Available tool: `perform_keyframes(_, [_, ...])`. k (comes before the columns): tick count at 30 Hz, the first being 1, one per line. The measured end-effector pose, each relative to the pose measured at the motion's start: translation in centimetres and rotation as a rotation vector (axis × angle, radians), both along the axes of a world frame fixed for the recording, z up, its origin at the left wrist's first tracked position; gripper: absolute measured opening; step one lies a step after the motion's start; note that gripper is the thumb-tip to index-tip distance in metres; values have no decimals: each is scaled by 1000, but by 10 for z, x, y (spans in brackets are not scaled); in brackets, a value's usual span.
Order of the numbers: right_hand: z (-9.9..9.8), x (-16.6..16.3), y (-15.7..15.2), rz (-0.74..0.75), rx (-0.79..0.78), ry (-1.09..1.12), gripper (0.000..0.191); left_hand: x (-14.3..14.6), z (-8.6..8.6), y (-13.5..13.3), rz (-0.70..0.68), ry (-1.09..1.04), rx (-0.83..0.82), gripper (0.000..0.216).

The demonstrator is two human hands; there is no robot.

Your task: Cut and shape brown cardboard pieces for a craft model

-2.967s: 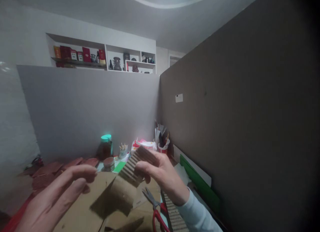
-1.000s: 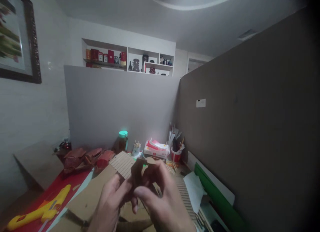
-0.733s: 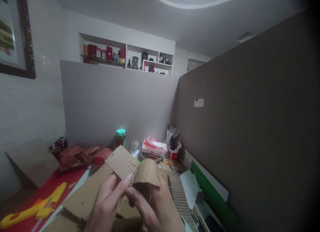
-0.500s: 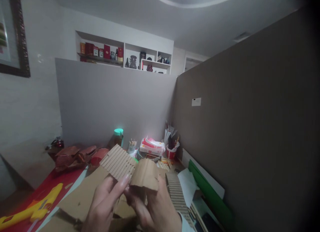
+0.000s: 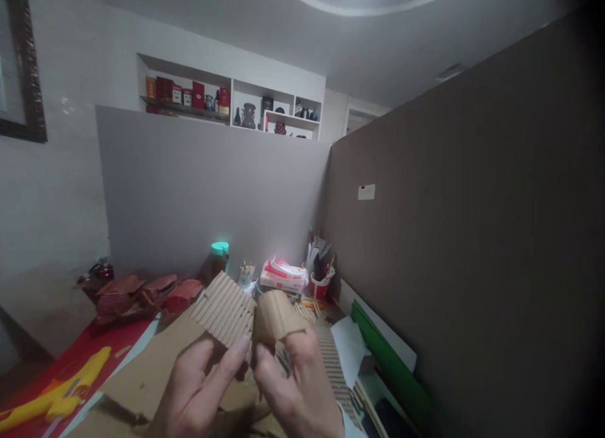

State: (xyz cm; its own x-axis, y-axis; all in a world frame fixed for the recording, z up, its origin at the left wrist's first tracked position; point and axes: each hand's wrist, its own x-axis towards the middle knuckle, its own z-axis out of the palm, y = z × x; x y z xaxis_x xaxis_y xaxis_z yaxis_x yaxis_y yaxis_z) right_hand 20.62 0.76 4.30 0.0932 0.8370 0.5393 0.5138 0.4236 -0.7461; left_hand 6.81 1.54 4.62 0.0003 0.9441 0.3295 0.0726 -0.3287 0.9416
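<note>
Above cluttered desk (image 5: 142, 368) — both hands (image 5: 198, 387) (image 5: 295, 387) pinch corrugated cardboard piece (image 5: 250, 312), fingertips closed.

Ahead of your hands stands a grey partition panel (image 5: 212, 192); a darker brown panel (image 5: 463, 236) runs along your right, meeting it at a corner and carrying a small white label (image 5: 366, 191). Above the grey panel you see a white wall with recessed shelves (image 5: 227, 101) holding red boxes and dark ornaments. Up to your left, a dark picture frame (image 5: 26, 66). Overhead, a white ceiling with a curved moulding (image 5: 359, 6). Light is dim.
</note>
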Motion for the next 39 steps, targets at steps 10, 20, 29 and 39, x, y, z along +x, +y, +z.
perform_keyframes(10, [19, 7, 8, 381, -50, 326, 11, -7, 8, 5, 36, 40, 20, 38])
perform_keyframes(20, [22, 12, 13, 513, -109, 427, 7, -11, 19, 3, 28, -4, -13, 31])
perform_keyframes(29, [21, 5, 8, 421, -19, 343, 4, -10, 13, 11, -3, -41, 34, 25])
perform_keyframes(39, [16, 11, 9, -91, 124, -57, 29, -6, 12, 8, 37, -12, 56, 30])
